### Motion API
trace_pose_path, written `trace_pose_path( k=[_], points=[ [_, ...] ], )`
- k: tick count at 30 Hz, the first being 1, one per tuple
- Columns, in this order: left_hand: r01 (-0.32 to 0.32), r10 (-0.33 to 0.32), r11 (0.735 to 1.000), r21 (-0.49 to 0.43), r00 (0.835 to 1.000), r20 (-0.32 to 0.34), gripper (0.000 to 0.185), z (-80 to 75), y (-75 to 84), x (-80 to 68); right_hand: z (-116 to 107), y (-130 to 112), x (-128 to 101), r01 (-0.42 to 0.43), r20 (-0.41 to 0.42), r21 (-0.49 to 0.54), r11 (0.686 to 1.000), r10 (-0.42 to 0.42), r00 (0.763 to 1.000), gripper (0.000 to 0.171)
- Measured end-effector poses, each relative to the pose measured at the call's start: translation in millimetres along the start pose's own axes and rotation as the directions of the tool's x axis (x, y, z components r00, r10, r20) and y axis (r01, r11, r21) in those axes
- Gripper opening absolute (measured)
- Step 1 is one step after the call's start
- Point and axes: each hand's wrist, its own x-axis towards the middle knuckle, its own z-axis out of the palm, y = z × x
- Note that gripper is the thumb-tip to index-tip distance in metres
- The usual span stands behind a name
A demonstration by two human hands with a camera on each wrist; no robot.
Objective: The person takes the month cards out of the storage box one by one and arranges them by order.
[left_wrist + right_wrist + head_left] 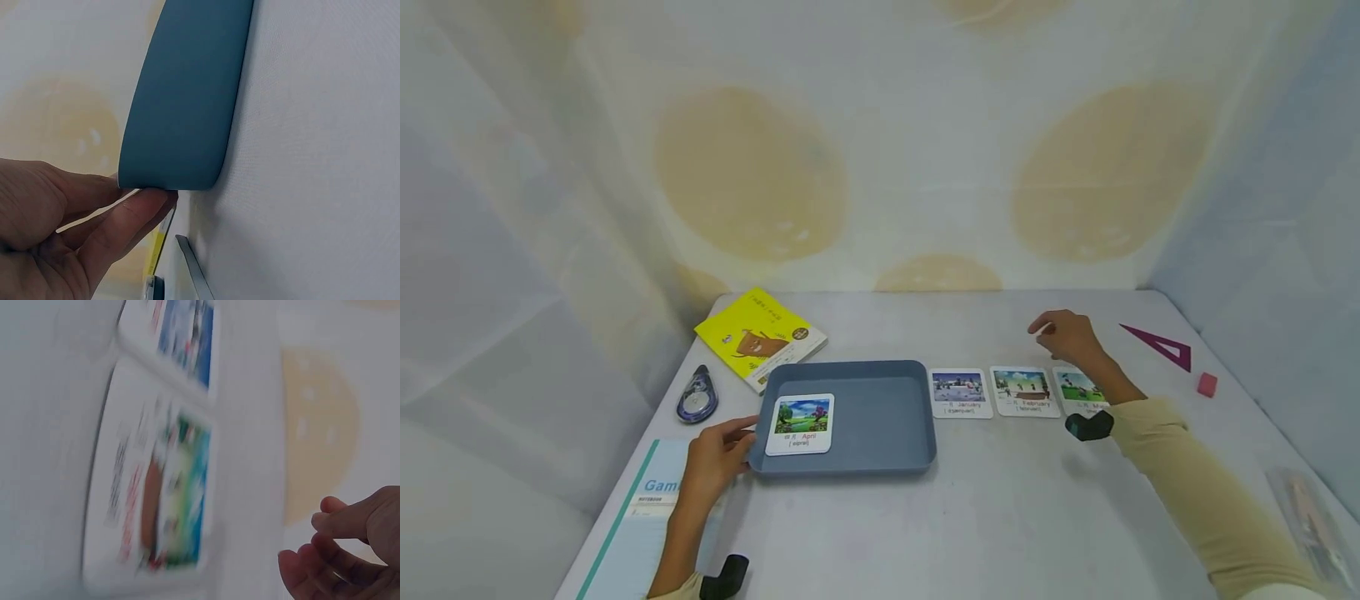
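Note:
My left hand (711, 462) pinches the left wall of a blue-grey tray (880, 417), its thumb by the rim and fingers against the outside, as the left wrist view shows close up (81, 219). Inside the tray, at its left, lies an April picture card (800, 424). Along a row right of the tray lie a January card (960, 393), a February card (1024, 392) and a third card (1077, 386), partly covered by the right arm. Above and behind this row hovers my right hand (1069, 335), fingers loosely bent, holding nothing.
A yellow book (760, 333) lies behind the tray's left corner. At the left are a correction tape (697, 396) and a notebook (647, 517), partly under the left arm. A purple set square (1161, 345), a red block (1207, 384) and a clear packet (1311, 521) lie right.

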Motion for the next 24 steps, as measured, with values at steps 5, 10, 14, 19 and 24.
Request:
trace_pose_path(
  k=[5, 10, 14, 19, 24],
  points=[
    [0.017, -0.016, 1.0, -0.018, 1.0, 0.004, 0.037, 3.1, -0.5, 1.6, 23, -62, 2, 0.166, 0.015, 0.083, 0.983, -0.167, 0.986, 0.019],
    [0.013, -0.013, 1.0, -0.004, 1.0, -0.009, 0.037, 2.7, -1.2, 1.1, 64, -123, 1, 0.299, 0.039, 0.175, 0.938, -0.31, 0.95, 0.017],
    [0.008, -0.008, 1.0, -0.006, 1.0, -0.01, 0.037, 2.8, 0.0, 0.1, 102, -163, 0, 0.35, 0.071, 0.181, 0.919, -0.367, 0.928, 0.017],
    [0.028, -0.028, 0.999, -0.024, 1.0, -0.007, 0.038, 3.8, -1.8, 1.9, 146, -200, 0, 0.386, 0.151, 0.197, 0.901, -0.417, 0.896, 0.019],
    [0.021, -0.021, 0.999, -0.034, 1.0, -0.012, 0.037, 3.9, -3.3, 2.2, 178, -226, -5, 0.341, 0.264, 0.219, 0.914, -0.392, 0.881, 0.023]
  ],
)
